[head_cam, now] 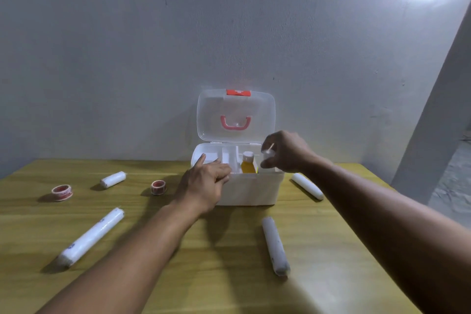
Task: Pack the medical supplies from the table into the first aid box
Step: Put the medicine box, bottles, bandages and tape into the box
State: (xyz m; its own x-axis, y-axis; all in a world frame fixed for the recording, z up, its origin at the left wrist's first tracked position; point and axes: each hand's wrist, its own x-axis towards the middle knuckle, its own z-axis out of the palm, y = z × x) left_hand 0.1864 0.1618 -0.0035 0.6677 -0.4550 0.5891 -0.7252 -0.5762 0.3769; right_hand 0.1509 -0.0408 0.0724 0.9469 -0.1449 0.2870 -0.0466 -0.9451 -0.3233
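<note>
A white first aid box stands open at the table's far middle, its clear lid upright against the wall. A yellow bottle with a white cap stands inside its tray. My left hand rests on the box's front left rim, forefinger stretched over the tray, holding nothing that I can see. My right hand hovers over the box's right end, pinching a small white container. White bandage rolls lie on the table: a short roll, a long roll, another, and another.
Two red-and-white tape rolls sit left of the box on the wooden table. The grey wall rises right behind the box. The table's right edge drops off to a grey floor.
</note>
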